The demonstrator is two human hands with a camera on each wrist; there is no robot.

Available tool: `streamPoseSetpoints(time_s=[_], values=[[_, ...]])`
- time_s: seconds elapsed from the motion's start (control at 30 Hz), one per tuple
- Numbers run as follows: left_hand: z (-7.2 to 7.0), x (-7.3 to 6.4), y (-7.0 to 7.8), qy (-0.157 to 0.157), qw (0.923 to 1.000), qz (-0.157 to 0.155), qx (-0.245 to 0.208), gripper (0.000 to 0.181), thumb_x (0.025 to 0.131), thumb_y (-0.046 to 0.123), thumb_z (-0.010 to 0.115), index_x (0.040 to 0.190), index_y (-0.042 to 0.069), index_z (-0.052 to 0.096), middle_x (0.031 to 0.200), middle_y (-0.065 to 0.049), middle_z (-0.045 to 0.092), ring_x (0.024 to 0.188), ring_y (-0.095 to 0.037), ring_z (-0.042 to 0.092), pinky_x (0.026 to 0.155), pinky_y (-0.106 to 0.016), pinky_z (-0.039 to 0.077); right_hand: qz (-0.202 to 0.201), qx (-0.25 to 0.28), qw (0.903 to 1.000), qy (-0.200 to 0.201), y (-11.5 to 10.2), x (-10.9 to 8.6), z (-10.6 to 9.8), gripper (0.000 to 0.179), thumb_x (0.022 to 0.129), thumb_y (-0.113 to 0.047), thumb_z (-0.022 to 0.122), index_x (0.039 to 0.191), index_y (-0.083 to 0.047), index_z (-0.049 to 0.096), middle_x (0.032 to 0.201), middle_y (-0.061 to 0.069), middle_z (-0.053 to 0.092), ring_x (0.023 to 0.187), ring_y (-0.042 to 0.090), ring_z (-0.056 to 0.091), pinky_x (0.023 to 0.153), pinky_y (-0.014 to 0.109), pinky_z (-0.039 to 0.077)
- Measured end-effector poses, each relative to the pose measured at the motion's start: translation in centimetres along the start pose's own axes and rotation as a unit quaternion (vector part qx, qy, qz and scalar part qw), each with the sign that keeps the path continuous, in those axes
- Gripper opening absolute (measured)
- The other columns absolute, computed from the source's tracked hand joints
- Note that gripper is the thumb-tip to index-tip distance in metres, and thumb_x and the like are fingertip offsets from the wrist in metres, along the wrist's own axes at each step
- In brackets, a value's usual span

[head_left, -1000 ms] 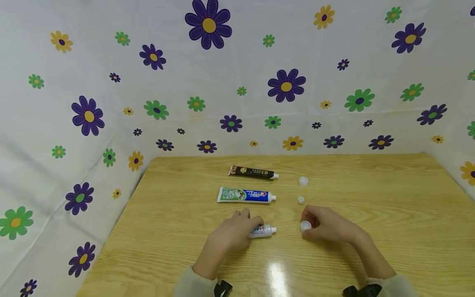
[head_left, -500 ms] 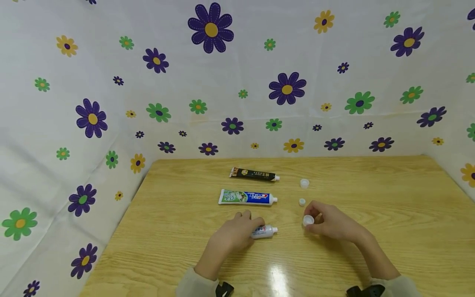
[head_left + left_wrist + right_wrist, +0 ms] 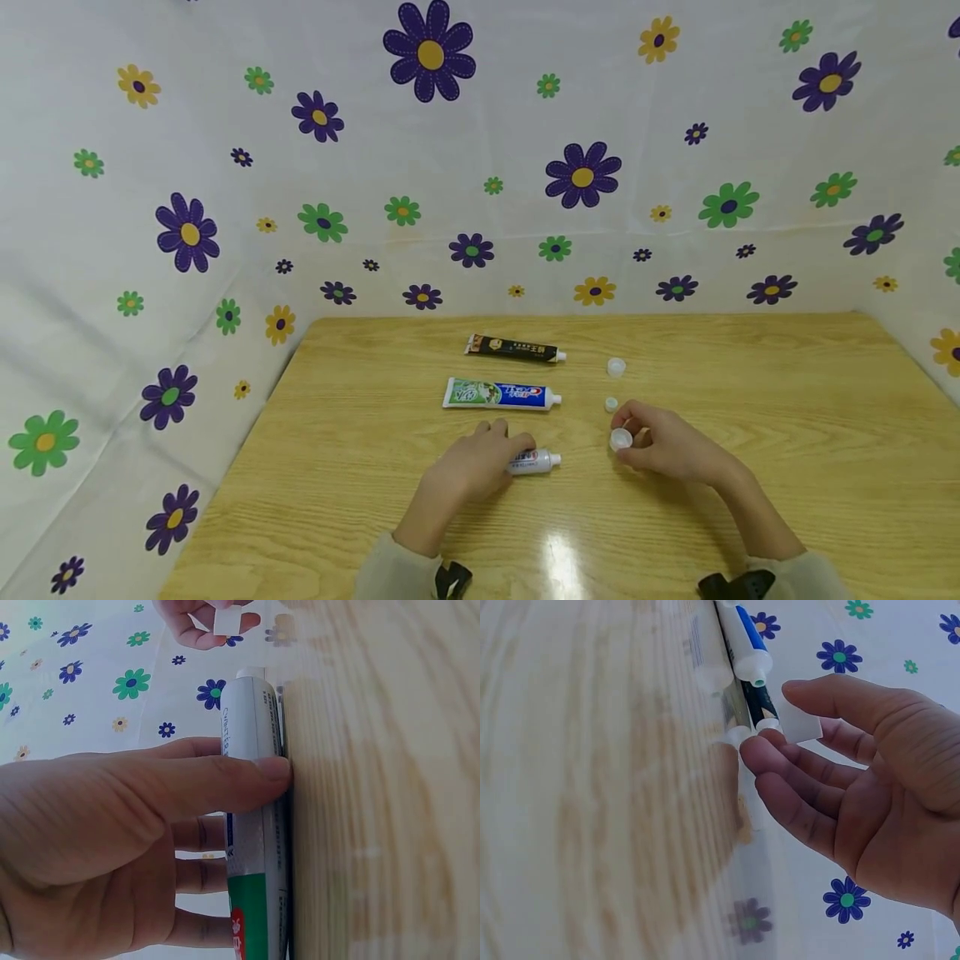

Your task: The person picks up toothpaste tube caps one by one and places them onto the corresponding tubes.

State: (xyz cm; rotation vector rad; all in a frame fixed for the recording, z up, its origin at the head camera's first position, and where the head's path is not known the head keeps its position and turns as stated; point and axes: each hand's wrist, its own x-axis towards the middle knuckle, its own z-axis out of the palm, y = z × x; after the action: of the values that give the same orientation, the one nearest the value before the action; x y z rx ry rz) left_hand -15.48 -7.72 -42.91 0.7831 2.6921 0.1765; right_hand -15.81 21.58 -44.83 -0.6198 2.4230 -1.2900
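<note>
My left hand point(image 3: 480, 467) grips a white toothpaste tube point(image 3: 536, 462) lying on the table, its uncapped nozzle pointing right. In the left wrist view the thumb presses along the tube point(image 3: 247, 847), which has a green and red lower part, with the fingers behind it. My right hand point(image 3: 667, 443) pinches a white cap point(image 3: 621, 440) between thumb and fingers, to the right of that nozzle and apart from it. The right wrist view shows the cap point(image 3: 802, 726) held off the table, partly hidden by the fingers.
Behind lie a green and blue toothpaste tube point(image 3: 498, 395) and a black toothpaste tube point(image 3: 513, 348), both with nozzles to the right. A small cap point(image 3: 611, 405) and a larger white cap point(image 3: 617, 367) sit right of them. Flowered cloth point(image 3: 510, 208) encloses the table.
My right hand has shifted slightly away from me with the cap, which was nearer the table's front and level with the nozzle. My left hand stays on the tube.
</note>
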Motion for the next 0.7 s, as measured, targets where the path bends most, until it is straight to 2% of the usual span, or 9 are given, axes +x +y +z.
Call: streamPoseSetpoints(time_s=[0.3, 0.47, 0.7], values=[[0.0, 0.1, -0.6, 0.003, 0.9998, 0.014, -0.016, 0.047, 0.092, 0.018, 0.072, 0.135, 0.024, 0.057, 0.115, -0.006, 0.057, 0.098, -0.019, 0.052, 0.084, -0.038, 0.051, -0.017, 0.017, 0.9996, 0.015, -0.2, -0.1, -0.2, 0.029, 0.093, -0.011, 0.069, 0.116, 0.0, 0.055, 0.092, 0.008, 0.061, 0.072, 0.017, 0.059, 0.059, 0.028, 0.051], [-0.1, 0.0, -1.0, 0.005, 0.9992, 0.024, -0.033, 0.048, 0.093, 0.018, 0.072, 0.137, 0.023, 0.056, 0.113, -0.005, 0.056, 0.094, -0.017, 0.051, 0.081, -0.035, 0.05, -0.034, 0.02, 0.9986, 0.034, -0.5, -0.2, -0.2, 0.028, 0.093, -0.012, 0.07, 0.115, 0.0, 0.057, 0.093, 0.008, 0.061, 0.078, 0.018, 0.059, 0.062, 0.028, 0.052], [-0.3, -0.1, -1.2, 0.01, 0.9979, 0.021, -0.061, 0.052, 0.092, 0.019, 0.072, 0.141, 0.024, 0.054, 0.122, -0.007, 0.057, 0.103, -0.02, 0.053, 0.084, -0.038, 0.052, -0.045, 0.036, 0.9974, 0.043, -0.3, 0.0, -0.2, 0.027, 0.092, -0.015, 0.072, 0.113, -0.004, 0.059, 0.093, 0.007, 0.06, 0.08, 0.016, 0.057, 0.065, 0.026, 0.051]])
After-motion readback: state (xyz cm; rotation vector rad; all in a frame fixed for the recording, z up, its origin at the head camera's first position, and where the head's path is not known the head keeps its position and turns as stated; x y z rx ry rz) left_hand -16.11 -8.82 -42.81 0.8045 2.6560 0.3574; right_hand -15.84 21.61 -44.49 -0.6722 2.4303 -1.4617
